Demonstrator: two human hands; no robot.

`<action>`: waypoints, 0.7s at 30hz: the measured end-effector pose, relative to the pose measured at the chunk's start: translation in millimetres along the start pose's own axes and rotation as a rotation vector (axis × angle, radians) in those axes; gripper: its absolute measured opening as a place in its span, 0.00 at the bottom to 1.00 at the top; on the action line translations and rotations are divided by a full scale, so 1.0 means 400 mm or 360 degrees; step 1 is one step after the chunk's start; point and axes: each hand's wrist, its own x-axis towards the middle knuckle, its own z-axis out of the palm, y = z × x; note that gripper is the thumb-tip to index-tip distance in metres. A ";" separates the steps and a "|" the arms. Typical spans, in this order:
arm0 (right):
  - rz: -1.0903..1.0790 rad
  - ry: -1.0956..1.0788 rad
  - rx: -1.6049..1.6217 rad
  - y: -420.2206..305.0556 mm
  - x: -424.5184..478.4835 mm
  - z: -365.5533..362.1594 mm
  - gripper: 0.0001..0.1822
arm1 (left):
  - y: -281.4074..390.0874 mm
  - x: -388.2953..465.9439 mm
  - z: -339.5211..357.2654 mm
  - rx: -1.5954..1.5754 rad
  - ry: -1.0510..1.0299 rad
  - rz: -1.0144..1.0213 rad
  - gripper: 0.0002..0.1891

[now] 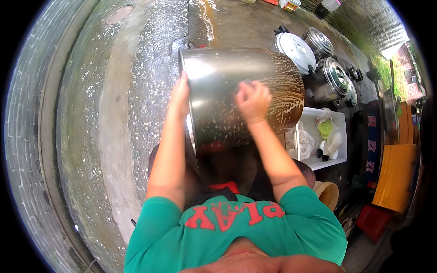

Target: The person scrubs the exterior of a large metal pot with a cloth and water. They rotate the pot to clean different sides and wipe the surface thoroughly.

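A large stainless steel stockpot (218, 82) lies on its side before me, its rim to the left and its base to the right. Brown grime and streaks of suds cover the wall toward the base, while the part near the rim is shiny. My left hand (181, 94) grips the rim, fingers partly hidden behind it. Against the upper wall, my right hand (254, 100) is curled and blurred by motion. Whether it holds a scrubber cannot be made out, since the fingers hide the palm.
Lidded metal pots (331, 80) and a lidded pressure cooker (295, 51) stand at the upper right. A white plastic bin (341, 136) with bags and a green item sits right of the pot. Below it is a beige bucket (329, 194). Wet, speckled concrete (153, 68) lies left.
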 end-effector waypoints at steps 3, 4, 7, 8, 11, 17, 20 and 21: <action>-0.0374 0.0131 0.0448 -0.233 -0.032 -0.056 0.07 | 0.001 0.029 -0.010 -0.0118 -0.0095 -0.0025 0.29; -0.0348 0.0100 0.0425 -0.255 -0.013 -0.052 0.07 | -0.005 0.038 -0.010 -0.0137 -0.0084 -0.0007 0.29; -0.0241 -0.0057 0.0354 -0.302 0.110 0.000 0.06 | -0.028 0.049 -0.020 -0.0182 -0.0119 0.0125 0.23; -0.0214 -0.0198 0.0380 -0.305 0.175 0.025 0.07 | -0.032 0.046 -0.024 -0.0285 -0.0171 0.0002 0.23; -0.0117 -0.0300 0.0330 -0.308 0.259 0.075 0.07 | -0.033 0.042 -0.004 -0.0486 -0.0306 -0.0160 0.25; -0.0424 0.0019 0.0510 -0.292 -0.066 -0.072 0.15 | -0.020 0.041 -0.007 -0.0668 -0.0401 -0.0207 0.25; -0.0600 -0.0019 0.0544 -0.244 -0.175 -0.091 0.21 | -0.031 0.067 -0.014 -0.0071 -0.0209 0.0116 0.21; -0.0644 -0.0014 0.0537 -0.234 -0.173 -0.097 0.22 | -0.023 0.060 -0.010 0.0186 -0.0141 0.0264 0.20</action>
